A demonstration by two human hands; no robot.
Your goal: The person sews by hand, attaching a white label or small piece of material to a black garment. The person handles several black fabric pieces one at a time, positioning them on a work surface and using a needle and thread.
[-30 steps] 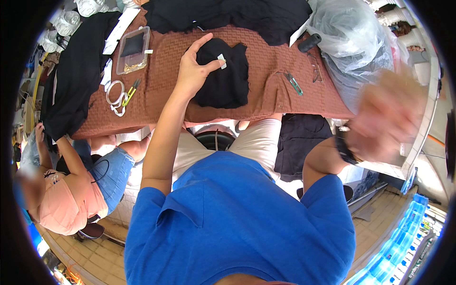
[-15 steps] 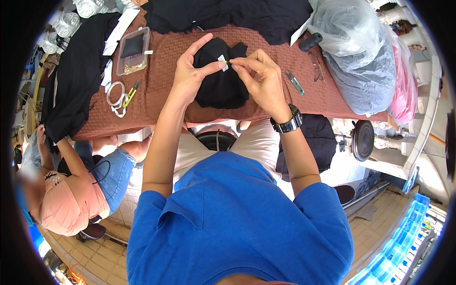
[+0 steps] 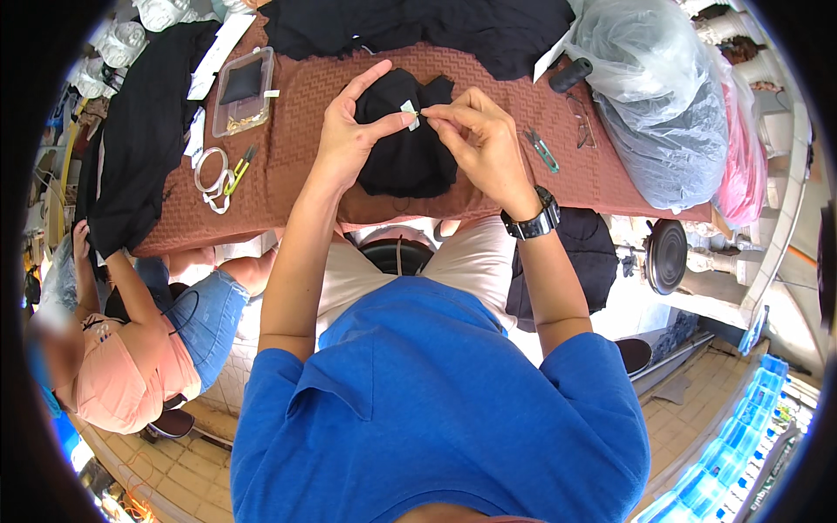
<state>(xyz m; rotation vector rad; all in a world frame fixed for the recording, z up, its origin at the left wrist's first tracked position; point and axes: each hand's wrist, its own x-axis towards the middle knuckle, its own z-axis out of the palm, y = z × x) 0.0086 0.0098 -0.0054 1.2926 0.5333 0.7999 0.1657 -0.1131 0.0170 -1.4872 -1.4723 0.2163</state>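
Between my hands lies a bunched piece of black cloth [image 3: 403, 170] at the near edge of the table, with a small pale label [image 3: 407, 107] on it. My left hand [image 3: 350, 131] grips the cloth from its left side. Its thumb presses beside the label, its index finger points up and away, and its other fingers are mostly hidden. From the right, my right hand [image 3: 482, 135] makes a pinch close to the label and the left thumb tip. A tiny goldish thing shows at those fingertips, too small to name.
Yellow thread snips [image 3: 238, 172], a ribbon roll [image 3: 212, 171] and a clear plastic box [image 3: 244, 91] lie left. Teal snips [image 3: 542, 152], eyeglasses [image 3: 580, 122], a black thread spool [image 3: 570, 77] and bagged goods [image 3: 658, 113] are right. A co-worker [image 3: 139, 349] handles black fabric at left.
My right wrist and forearm have shifted slightly to the right, and the hand has turned a little. The pinch stays at the label; my left hand looks still.
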